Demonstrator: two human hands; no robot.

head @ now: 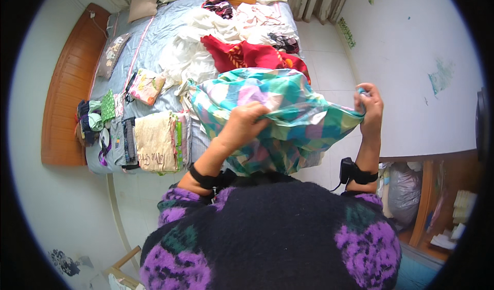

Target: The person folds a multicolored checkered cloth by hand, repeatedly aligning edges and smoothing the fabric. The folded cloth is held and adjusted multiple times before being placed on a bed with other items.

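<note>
A large checked cloth [285, 101] in teal, green, white and lilac is stretched between my hands, its lower part hanging in loose folds before my body. My left hand [247, 122] grips its edge near the middle, fingers curled inward and slightly blurred. Out to the right and raised, my right hand [368, 101] pinches a corner of the same cloth. Behind the cloth, a red cloth [258, 54] with yellow patterns lies on the bed, beside a heap of white fabric [189, 54].
Folded clothes [154, 141] lie along the bed's [133, 39] near left edge, with a folded floral cloth [146, 86] behind them. A wooden headboard [73, 93] is at left. An open wooden cabinet [422, 205] holding a stuffed plastic bag [403, 193] stands at right.
</note>
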